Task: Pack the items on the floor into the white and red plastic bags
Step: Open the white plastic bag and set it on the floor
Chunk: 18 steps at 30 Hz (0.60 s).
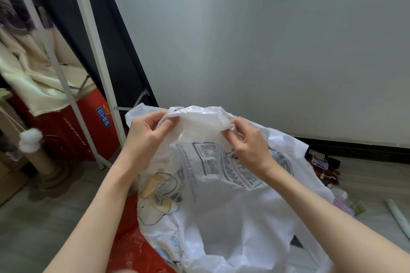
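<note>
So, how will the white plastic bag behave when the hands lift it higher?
The white plastic bag will probably stay floppy: it sags in folds below the left hand and right hand. It looks thin and translucent, so likely light and perhaps slippery.

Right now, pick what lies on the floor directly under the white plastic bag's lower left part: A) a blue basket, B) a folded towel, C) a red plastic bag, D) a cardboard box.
C: a crinkled red plastic bag shows on the floor beneath the white plastic bag, which both hands hold up by its top edge.
</note>
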Tool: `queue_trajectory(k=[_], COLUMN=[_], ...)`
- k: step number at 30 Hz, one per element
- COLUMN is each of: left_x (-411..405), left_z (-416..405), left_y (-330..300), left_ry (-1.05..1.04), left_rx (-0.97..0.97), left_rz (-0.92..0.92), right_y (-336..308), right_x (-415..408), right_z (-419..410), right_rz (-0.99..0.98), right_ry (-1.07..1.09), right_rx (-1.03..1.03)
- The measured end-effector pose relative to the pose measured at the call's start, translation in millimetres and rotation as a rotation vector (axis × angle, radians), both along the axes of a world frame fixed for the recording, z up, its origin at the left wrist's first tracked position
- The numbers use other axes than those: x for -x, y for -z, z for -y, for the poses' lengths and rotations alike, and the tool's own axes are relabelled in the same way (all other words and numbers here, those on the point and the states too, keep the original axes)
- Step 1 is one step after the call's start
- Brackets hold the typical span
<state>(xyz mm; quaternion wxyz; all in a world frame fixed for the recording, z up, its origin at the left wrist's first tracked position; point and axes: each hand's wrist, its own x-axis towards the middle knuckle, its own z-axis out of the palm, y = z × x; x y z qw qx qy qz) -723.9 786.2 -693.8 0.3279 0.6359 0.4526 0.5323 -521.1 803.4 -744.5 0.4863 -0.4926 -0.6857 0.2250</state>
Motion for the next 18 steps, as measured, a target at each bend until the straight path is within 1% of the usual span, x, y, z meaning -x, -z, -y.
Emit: queue_trajectory(k=[3, 5, 6, 7, 8, 10, 12, 14, 16, 18], left_x=[15.2, 17.0, 15.3, 11.9, 7.0, -7.8, -28.5, -46.4, -53.0, -49.9], left_z=[-3.2, -6.4, -7.9, -8.7, -8.6, -5.6, -2.1, -0.3, -3.3, -8.1], left_y=[6.5, 13.4, 15.3, 15.8, 15.5, 13.0, 15.5, 20.7, 21.4, 21.6], left_ry=[-0.037, -0.118, -0.179, -0.222, -0.226, -0.158, -0.053, -0.016, -0.079, -0.131], left_rx=[0.030, 0.028, -0.004, -0.059, -0.132, -0.294, -0.405, -0.501, -0.568, -0.591], left_rz=[-0.244, -0.460, -0.561, -0.618, -0.634, -0.668, -0.775, -0.861, -0.838, -0.768], right_y=[-11.3, -13.5, -13.3, -13.7, -14.4, -16.1, -17.5, -18.3, -20.9, -21.6], right_x=[-17.6, -22.7, -23.0, -22.0, -20.5, -16.7, -11.0, -7.4, -8.8, -14.3], right_z=[-3.6, -4.4, -3.9, -2.8, -1.7, -0.5, 1.1, 2.6, 3.2, 1.4], right_rz=[-0.140, -0.145, -0.140, -0.139, -0.142, -0.149, -0.160, -0.204, -0.268, -0.249], right_ry=[0.038, 0.046, 0.040, 0.030, 0.019, 0.003, -0.028, -0.087, -0.097, -0.045], right_rx=[0.050, 0.044, 0.046, 0.052, 0.054, 0.050, 0.061, 0.084, 0.111, 0.108])
